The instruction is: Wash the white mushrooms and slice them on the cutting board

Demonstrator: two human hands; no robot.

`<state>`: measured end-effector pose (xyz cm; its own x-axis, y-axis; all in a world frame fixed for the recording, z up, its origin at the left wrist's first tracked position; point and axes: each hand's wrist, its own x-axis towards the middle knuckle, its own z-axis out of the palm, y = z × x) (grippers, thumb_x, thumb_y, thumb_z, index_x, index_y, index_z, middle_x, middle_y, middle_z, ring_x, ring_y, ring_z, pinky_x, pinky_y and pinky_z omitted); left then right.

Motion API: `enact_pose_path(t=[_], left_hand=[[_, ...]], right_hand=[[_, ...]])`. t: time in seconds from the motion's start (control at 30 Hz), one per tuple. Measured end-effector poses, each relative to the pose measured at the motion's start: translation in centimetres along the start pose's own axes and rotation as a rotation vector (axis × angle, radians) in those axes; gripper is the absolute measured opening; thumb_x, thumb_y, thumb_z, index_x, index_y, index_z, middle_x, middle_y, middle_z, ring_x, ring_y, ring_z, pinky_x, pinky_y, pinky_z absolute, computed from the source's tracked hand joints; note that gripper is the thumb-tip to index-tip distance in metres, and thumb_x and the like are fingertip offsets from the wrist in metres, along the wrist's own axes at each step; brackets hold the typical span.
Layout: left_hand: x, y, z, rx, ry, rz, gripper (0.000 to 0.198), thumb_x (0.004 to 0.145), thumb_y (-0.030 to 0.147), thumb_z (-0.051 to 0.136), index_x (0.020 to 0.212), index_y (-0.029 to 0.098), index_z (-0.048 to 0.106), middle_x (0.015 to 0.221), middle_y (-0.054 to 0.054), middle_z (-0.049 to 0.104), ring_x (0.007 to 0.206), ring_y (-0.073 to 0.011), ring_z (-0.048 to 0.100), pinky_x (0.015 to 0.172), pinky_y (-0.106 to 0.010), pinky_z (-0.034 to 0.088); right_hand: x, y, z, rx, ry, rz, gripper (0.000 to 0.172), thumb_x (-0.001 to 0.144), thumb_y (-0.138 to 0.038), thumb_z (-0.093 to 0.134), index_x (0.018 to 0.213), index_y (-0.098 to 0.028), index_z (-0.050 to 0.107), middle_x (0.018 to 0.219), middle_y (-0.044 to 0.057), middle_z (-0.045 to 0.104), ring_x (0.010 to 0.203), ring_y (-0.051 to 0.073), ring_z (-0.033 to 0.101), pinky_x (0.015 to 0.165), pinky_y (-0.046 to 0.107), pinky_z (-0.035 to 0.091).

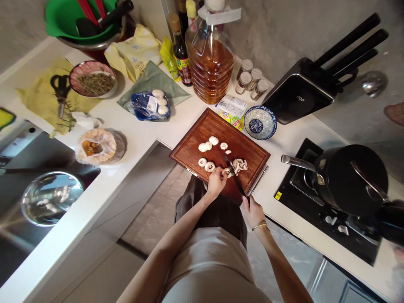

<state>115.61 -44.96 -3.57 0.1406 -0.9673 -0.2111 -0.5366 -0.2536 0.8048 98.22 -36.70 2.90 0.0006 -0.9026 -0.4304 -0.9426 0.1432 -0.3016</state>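
Observation:
A brown wooden cutting board (189,147) lies at the counter's corner edge in front of me. My right hand (253,209) is closed round the handle of a dark-bladed knife (237,180), its blade angled across the board. Beside the blade, my left hand (217,182) has its fingers curled down on a white mushroom (225,172), largely covered by the fingers. Sliced mushrooms (241,165) are heaped right of the blade. Several whole or trimmed mushrooms (209,166) rest to its left, some with stem side up.
A blue-patterned bowl (260,122) stands behind the board, near a knife block (299,92). Right is a stove (296,185) with a lidded black pot (350,181). A blue mushroom tray (145,107), a large oil jug (210,71) and a sink with a metal bowl (52,198) lie behind and left.

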Motion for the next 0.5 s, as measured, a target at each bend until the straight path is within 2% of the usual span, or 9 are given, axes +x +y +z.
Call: enact_pose_path(t=[0.17, 0.33, 0.5], left_hand=[[0.0, 0.0, 0.1, -0.011, 0.020, 0.011, 0.010, 0.086, 0.026, 0.047, 0.081, 0.019, 0.052, 0.079, -0.003, 0.058, 0.063, -0.0122, 0.055, 0.063, -0.023, 0.043], [0.1, 0.2, -0.1, 0.008, 0.022, 0.019, 0.010, 0.086, 0.025, 0.046, 0.080, 0.019, 0.051, 0.079, -0.003, 0.059, 0.065, -0.0131, 0.055, 0.065, -0.024, 0.043], [0.1, 0.4, -0.1, 0.042, 0.032, 0.000, 0.010, 0.086, 0.026, 0.047, 0.079, 0.019, 0.052, 0.076, -0.003, 0.059, 0.067, -0.0144, 0.056, 0.066, -0.025, 0.042]], right_hand=[[0.2, -0.1, 0.3, -0.028, -0.022, 0.007, 0.051, 0.095, -0.049, 0.018, 0.092, -0.016, 0.057, 0.068, 0.008, 0.068, 0.057, 0.019, 0.063, 0.051, 0.026, 0.031], [2.4, -0.7, 1.7, -0.101, -0.039, 0.012, 0.050, 0.095, -0.045, 0.020, 0.094, -0.013, 0.058, 0.069, 0.012, 0.069, 0.056, 0.019, 0.062, 0.051, 0.027, 0.029], [3.5, -0.8, 2.3, -0.045, 0.010, 0.016, 0.058, 0.095, -0.046, 0.013, 0.095, -0.010, 0.059, 0.071, 0.013, 0.069, 0.057, 0.020, 0.062, 0.051, 0.027, 0.031]])
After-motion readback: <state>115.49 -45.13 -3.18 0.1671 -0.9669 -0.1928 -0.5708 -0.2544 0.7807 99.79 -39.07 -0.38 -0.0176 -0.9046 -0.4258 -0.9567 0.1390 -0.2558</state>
